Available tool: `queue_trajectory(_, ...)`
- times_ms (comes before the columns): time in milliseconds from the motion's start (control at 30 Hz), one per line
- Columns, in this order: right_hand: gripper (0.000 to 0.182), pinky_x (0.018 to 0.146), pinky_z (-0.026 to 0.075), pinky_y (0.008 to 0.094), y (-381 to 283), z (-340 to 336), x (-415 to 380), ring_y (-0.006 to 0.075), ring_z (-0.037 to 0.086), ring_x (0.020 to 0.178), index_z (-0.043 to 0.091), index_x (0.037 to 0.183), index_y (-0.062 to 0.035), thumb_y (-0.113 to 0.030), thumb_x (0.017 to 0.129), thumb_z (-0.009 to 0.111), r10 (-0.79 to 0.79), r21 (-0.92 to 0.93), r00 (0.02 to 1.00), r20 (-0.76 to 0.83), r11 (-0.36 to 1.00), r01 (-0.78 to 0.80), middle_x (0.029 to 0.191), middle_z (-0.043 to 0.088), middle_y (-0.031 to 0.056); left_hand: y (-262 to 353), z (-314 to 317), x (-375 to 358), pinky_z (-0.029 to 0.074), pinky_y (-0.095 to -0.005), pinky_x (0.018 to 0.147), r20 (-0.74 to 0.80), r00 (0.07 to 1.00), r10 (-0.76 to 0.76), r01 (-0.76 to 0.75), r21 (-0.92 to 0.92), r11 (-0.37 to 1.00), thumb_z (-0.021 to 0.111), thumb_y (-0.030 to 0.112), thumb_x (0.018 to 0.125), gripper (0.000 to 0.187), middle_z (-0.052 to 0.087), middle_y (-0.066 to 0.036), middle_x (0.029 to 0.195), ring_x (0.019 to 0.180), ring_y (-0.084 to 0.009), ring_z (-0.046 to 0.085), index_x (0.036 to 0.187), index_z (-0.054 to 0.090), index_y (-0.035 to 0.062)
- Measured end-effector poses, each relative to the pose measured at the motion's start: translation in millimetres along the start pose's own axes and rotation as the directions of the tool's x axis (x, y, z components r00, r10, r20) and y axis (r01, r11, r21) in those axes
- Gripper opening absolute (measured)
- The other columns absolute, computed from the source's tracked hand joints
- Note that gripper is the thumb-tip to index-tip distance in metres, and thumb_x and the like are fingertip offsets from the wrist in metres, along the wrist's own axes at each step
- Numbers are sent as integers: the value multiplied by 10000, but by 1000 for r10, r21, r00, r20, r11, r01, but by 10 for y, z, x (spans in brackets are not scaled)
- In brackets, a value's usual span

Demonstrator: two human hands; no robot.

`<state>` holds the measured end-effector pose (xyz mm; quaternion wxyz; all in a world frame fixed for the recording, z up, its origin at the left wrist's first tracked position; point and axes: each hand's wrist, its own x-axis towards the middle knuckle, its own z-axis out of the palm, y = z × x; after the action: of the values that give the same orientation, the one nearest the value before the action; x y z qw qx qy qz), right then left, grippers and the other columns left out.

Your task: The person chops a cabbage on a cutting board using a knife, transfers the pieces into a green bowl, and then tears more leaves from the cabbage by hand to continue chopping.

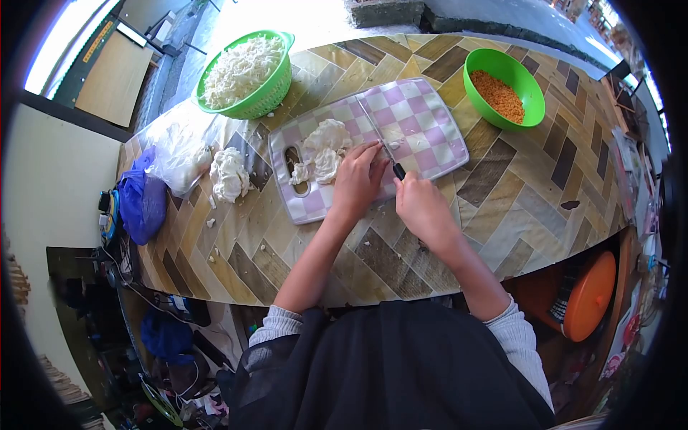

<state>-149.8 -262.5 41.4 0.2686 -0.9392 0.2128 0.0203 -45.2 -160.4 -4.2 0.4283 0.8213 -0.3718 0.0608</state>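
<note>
My right hand (424, 208) is wrapped round the black handle of a knife (375, 129), whose thin blade points away across the cutting board (430, 107). The board is white with pink-purple checks. My left hand (358, 179) rests on the board with its fingers bent together beside the blade, on a piece of white oyster mushroom mostly hidden under them. Pale mushroom clumps (328, 140) lie just left of that hand. A few small cut bits sit right of the blade. Another mushroom clump (229, 175) lies on the table, left of the board.
A green basket (269, 97) heaped with white shreds stands at the back left. At the back right is a green bowl (530, 89) of orange crumbs. A clear plastic bag (183, 154) and a blue bag (143, 201) lie on the left. Scraps dot the patterned tablecloth (516, 215).
</note>
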Motion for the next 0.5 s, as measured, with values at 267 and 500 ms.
queue_trajectory(267, 306, 618, 567, 462, 74, 174, 9, 390, 690, 728, 512, 916, 48, -239, 1000, 444, -50, -58, 996, -75, 997, 45, 726, 666, 250, -5, -128, 5, 494, -412, 882, 79, 996, 40, -49, 104, 993, 636, 43, 827, 226, 656, -155, 1100, 1002, -349, 621, 1043, 657, -22)
queue_trajectory(500, 310, 630, 567, 468, 81, 254, -167, 382, 692, 729, 524, 897, 43, -245, 990, 463, -62, -88, 991, -116, 995, 52, 740, 665, 258, -39, -138, 0, 491, -409, 866, 81, 994, 70, -80, 127, 989, 642, 59, 828, 197, 654, -137, 1053, 980, -336, 615, 1013, 663, -4)
